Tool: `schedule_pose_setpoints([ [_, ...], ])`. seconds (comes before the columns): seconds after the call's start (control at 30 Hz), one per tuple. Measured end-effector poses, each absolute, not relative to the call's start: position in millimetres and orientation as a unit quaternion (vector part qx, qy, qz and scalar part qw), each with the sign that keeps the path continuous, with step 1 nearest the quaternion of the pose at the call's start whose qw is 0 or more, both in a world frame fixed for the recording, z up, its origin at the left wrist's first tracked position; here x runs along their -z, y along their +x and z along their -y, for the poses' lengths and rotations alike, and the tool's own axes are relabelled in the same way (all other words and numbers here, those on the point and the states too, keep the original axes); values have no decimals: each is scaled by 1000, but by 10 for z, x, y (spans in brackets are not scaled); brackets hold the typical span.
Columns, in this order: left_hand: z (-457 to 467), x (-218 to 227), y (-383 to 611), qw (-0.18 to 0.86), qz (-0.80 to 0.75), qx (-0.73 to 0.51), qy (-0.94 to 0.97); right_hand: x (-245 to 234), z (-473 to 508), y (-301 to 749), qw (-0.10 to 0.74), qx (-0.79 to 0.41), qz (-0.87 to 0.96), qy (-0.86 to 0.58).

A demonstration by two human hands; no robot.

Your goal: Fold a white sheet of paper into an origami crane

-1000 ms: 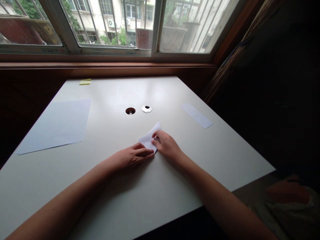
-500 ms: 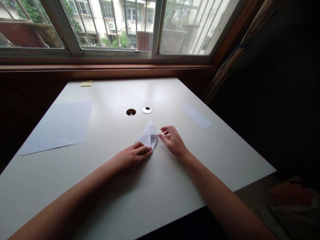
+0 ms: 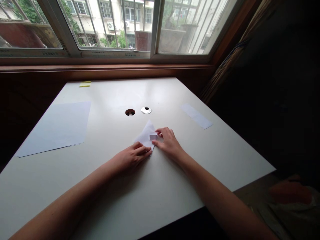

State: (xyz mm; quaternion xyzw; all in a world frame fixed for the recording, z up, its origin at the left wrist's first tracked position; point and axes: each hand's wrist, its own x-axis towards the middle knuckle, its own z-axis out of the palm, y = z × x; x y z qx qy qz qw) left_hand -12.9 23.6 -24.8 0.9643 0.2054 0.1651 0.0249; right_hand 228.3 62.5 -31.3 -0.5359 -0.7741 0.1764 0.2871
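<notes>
White folded paper (image 3: pixel 146 135) flat on table (image 3: pixel 160 186), roughly triangular, tip pointing away twd window (image 3: pixel 105 26). Pinned at near corner by left hand (image 3: pixel 132 156): palm down, fingers (image 3: pixel 144 150) straight & pressed together, tips on paper's near edge, nothing gripped. Right hand (image 3: pixel 168 141) up against paper's right edge; thumb & fingertips closed on a small flap (image 3: pixel 153 137) there, a tight pinch, remaining fingers curled loosely over it. Flap greyer than rest of paper. Paper btwn the two hands, mostly beyond left fingertips & just left of right knuckles; far tip uncovered. Both forearms bare, in from bottom of view, converging nr table centre.

Beyond paper: round hole (image 3: pixel 130 112) in tabletop w/ round silver cap (image 3: pixel 146 110) just beside it, both apart from paper's tip. At left: large flat sheet (image 3: pixel 57 128), well apart from hands. At right: narrow paper strip (image 3: pixel 196 115), lying at an angle, also well apart. Yellow note pad (image 3: pixel 85 84) at back left corner nr wooden sill. Curtain edge at far right, too dim for detail
</notes>
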Motion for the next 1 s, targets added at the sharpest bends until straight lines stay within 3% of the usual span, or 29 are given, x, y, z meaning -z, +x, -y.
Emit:
schedule_pose_setpoints([
  [0.63, -233, 269, -134, 33, -208, -157, 965, 325, -809, 2300, 249, -133, 766, -577],
  [0.83, -228, 255, -135, 50, -205, -166, 963, 368, -873, 2362, 268, -89, 754, -593],
  [1.0, -201, 214, -124, 51, -215, -169, 961, 342, -819, 2407, 343, -130, 749, -552],
])
